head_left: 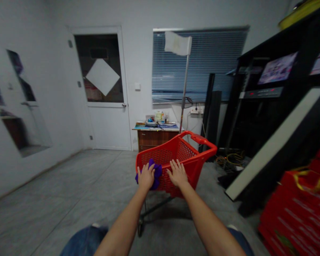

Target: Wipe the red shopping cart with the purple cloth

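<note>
A red plastic shopping cart [187, 153] with mesh walls stands on wheels right in front of me. My left hand [146, 176] presses a bunched purple cloth [156, 173] against the cart's near wall, with the cloth showing on both sides of the hand. My right hand [177, 173] lies on the same near wall, fingers spread, and holds nothing. The inside of the cart is mostly hidden from this angle.
Beyond the cart stand a wooden cabinet [154, 139] with small items on top and a metal pole with a white flag [177, 43]. Black shelving with screens [277, 67], tangled cables [230, 160] and stacked red boxes [298, 202] fill the right. A white door [104, 124] stands ahead.
</note>
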### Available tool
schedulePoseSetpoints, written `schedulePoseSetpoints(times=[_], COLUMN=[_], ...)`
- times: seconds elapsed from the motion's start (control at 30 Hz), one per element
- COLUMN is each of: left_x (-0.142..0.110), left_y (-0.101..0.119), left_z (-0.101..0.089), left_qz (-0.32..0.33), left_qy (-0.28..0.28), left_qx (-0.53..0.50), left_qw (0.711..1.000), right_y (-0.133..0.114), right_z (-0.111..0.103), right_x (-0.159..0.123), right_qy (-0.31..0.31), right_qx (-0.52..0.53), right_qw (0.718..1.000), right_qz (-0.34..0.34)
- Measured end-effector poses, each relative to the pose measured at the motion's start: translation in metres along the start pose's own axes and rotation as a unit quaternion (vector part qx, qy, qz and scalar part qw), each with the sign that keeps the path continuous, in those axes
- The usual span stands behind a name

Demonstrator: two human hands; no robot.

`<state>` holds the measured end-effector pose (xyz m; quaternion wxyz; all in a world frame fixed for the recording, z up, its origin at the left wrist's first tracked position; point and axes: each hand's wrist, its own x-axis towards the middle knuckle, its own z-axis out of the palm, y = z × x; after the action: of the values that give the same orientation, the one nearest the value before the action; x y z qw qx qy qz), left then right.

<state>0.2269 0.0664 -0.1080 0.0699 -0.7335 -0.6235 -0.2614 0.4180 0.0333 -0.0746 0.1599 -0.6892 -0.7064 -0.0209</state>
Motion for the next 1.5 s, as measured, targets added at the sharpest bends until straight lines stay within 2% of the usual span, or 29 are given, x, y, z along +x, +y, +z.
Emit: schedulePoseSetpoints(times=[0.1, 0.17, 0.27, 0.37, 0.43, 0.5, 0.6, 0.7, 0.77, 0.83, 0.9, 1.0, 1.07, 1.13, 1.27, 1.37, 1.43, 1.5], left_x=[-0.007, -0.009, -0.006, 0.001, 0.006, 0.008, 0.007, 0.001, -0.001, -0.001, 0.001, 0.005, 0.008, 0.011, 0.019, 0.026, 0.028, 0.028], left_y=[-0.027, -0.021, 0.017, 0.060, 0.074, 0.068, 0.031, -0.011, -0.024, -0.019, 0.000, 0.035, 0.046, 0.040, -0.006, -0.030, -0.026, -0.007], left_z=[0.000, 0.000, 0.002, 0.004, 0.004, 0.004, 0.002, 0.000, -0.001, 0.000, 0.002, 0.006, 0.008, 0.007, 0.001, -0.004, -0.007, -0.008], left_qz=[-0.058, -0.099, -0.096, -0.029, 0.003, 0.019, 0.020, -0.013, -0.059, -0.109, -0.121, -0.049, -0.009, 0.001, -0.016, -0.051, -0.061, -0.042], left_qy=[0.020, 0.032, 0.033, 0.003, -0.014, -0.022, -0.013, -0.002, 0.006, 0.023, 0.036, 0.018, -0.001, -0.012, -0.021, -0.027, -0.031, -0.034], left_qx=[0.007, 0.005, 0.005, -0.015, -0.028, -0.029, -0.013, 0.003, 0.005, 0.005, 0.002, -0.017, -0.029, -0.030, -0.004, 0.004, -0.002, -0.013], left_qw=[0.998, 0.995, 0.995, 0.999, 0.999, 0.999, 1.000, 1.000, 0.998, 0.994, 0.992, 0.998, 1.000, 0.999, 1.000, 0.998, 0.998, 0.998], right_y=[-0.003, -0.004, -0.004, -0.003, -0.002, -0.001, -0.001, -0.005, -0.011, -0.017, -0.024, -0.030, -0.028, -0.021, 0.002, 0.010, 0.006, -0.001], right_z=[0.002, 0.005, 0.009, 0.008, 0.006, 0.004, 0.004, 0.007, 0.009, 0.012, 0.014, 0.012, 0.007, -0.001, -0.013, -0.012, -0.008, -0.005], right_x=[0.001, 0.002, 0.002, 0.002, 0.002, 0.001, 0.001, 0.000, 0.000, -0.001, -0.001, -0.002, -0.002, -0.003, -0.007, -0.011, -0.012, -0.013], right_qy=[0.002, 0.006, 0.016, 0.017, 0.014, 0.015, 0.026, 0.037, 0.037, 0.038, 0.042, 0.032, 0.010, 0.002, 0.072, 0.091, 0.092, 0.097], right_qx=[0.002, 0.005, 0.007, 0.007, 0.005, 0.003, 0.003, 0.009, 0.015, 0.018, 0.023, 0.027, 0.022, 0.007, -0.039, -0.046, -0.039, -0.034], right_qw=[1.000, 1.000, 1.000, 1.000, 1.000, 1.000, 1.000, 0.999, 0.999, 0.999, 0.999, 0.999, 0.999, 0.999, 0.996, 0.995, 0.995, 0.994], right_qz=[0.004, 0.004, 0.007, 0.010, 0.007, 0.001, -0.003, 0.005, 0.009, 0.014, 0.017, 0.002, -0.023, -0.037, 0.026, 0.010, 0.010, 0.020])
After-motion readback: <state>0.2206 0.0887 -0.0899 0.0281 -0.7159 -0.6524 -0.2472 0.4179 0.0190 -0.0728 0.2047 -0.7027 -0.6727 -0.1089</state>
